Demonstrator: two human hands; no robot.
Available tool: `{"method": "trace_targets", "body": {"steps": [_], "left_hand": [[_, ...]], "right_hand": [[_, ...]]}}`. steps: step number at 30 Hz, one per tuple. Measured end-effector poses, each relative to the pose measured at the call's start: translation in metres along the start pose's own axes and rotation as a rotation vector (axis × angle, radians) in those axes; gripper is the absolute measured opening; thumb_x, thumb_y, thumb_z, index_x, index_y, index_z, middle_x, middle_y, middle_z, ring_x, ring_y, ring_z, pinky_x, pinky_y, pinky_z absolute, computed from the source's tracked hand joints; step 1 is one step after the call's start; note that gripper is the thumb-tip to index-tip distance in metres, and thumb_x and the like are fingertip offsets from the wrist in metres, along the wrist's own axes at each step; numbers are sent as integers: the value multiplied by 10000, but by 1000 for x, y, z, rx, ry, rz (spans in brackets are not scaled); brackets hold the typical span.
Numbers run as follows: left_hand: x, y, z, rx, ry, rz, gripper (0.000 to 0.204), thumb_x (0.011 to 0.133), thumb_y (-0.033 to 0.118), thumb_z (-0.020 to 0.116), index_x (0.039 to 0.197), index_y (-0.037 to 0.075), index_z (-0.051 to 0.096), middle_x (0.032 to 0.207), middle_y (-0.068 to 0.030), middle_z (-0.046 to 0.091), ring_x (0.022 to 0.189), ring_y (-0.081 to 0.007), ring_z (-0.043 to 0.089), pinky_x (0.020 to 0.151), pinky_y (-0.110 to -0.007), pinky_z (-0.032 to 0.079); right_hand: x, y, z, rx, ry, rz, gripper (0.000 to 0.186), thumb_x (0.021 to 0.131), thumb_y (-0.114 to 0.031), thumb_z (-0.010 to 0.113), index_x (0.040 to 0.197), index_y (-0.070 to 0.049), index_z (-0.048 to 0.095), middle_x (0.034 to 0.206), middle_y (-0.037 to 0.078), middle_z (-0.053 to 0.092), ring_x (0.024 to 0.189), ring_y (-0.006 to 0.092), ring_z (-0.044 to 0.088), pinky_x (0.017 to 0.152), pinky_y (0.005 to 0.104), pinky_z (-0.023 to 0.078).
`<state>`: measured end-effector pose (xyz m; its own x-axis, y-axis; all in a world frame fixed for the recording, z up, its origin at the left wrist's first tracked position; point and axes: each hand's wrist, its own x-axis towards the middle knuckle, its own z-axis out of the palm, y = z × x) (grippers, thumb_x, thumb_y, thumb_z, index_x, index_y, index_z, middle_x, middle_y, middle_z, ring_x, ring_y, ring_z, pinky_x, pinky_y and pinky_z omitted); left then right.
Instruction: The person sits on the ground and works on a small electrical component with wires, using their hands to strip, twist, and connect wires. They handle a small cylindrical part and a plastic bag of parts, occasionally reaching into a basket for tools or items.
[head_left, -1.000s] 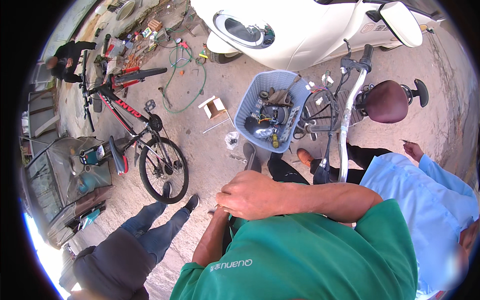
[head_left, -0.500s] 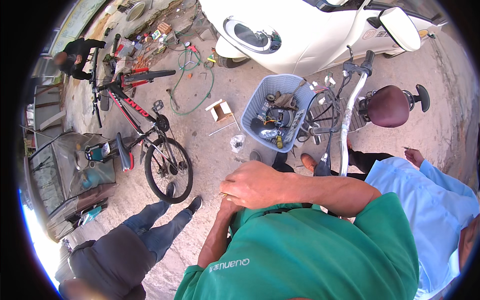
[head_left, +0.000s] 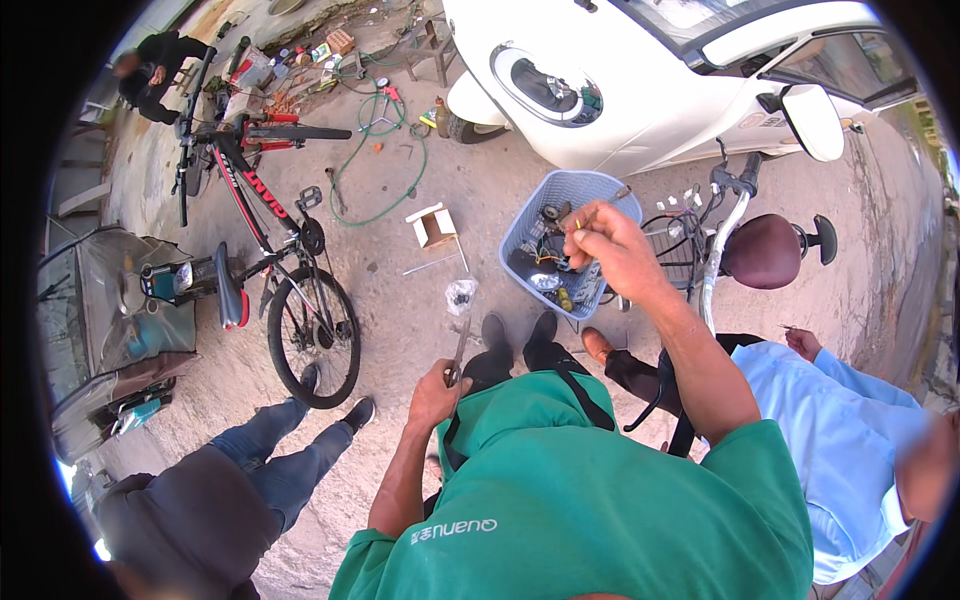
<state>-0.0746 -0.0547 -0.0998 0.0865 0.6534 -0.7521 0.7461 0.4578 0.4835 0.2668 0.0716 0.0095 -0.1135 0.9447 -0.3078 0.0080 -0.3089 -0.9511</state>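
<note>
A glossy white car (head_left: pixel 640 90) fills the far right of a bare concrete yard (head_left: pixel 400 250), its round headlamp facing the scene, while a black-and-red mountain bicycle (head_left: pixel 265 240) stands at the left beside a grey-covered cart (head_left: pixel 110 320). Near the right edge, a person in a pale blue long-sleeved shirt (head_left: pixel 830 450) stands beside a silver-framed bicycle with a brown leather saddle (head_left: pixel 760 250); at the near left, a person in blue jeans and black shoes (head_left: pixel 270 460) faces in. At the far left, a figure in dark clothing (head_left: pixel 155 65) crouches among scattered tools and a green hose (head_left: pixel 385 150) looped on the ground. In the centre, a blue-grey woven plastic basket (head_left: pixel 530 210) mounted at the front of the silver bicycle holds a jumble of small metal parts and tools. The wearer, in a green shirt, raises the right hand (head_left: pixel 610 250) just over the basket's near rim, fingers pinched shut on a small slim metal piece (head_left: pixel 600 210) too small to identify. The left hand (head_left: pixel 438 390) hangs lower, near the body, closed around the handle of a slender dark metal tool (head_left: pixel 460 350) pointing up and away. A small open cardboard box (head_left: pixel 435 225) lies on the ground left of the basket.
</note>
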Motion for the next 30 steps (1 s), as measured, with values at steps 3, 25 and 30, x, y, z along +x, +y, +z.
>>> {"method": "trace_targets", "body": {"steps": [3,25,30], "left_hand": [[5,-22,-3,-10,22,-9,573,837,370,766,1273,33,610,995,-192,729,933,-345,716,835,-446,543],[-53,-40,83,-261,199,-110,578,860,352,750,1306,17,601,981,-188,734,905,-318,722,826,-414,551],[-81,-46,103,-347,213,-182,579,866,327,750,1312,-7,592,980,-196,732,895,-278,718,803,-386,548]], "right_hand": [[6,5,-9,-1,68,55,155,982,-95,529,1084,0,596,914,76,681,746,117,639,714,279,527],[90,59,9,-135,-71,291,178,974,-192,636,1005,-17,628,674,-13,513,526,101,446,493,264,352],[129,138,-18,-846,-119,334,326,982,-238,546,1042,45,695,844,164,704,681,277,683,635,409,521]]}}
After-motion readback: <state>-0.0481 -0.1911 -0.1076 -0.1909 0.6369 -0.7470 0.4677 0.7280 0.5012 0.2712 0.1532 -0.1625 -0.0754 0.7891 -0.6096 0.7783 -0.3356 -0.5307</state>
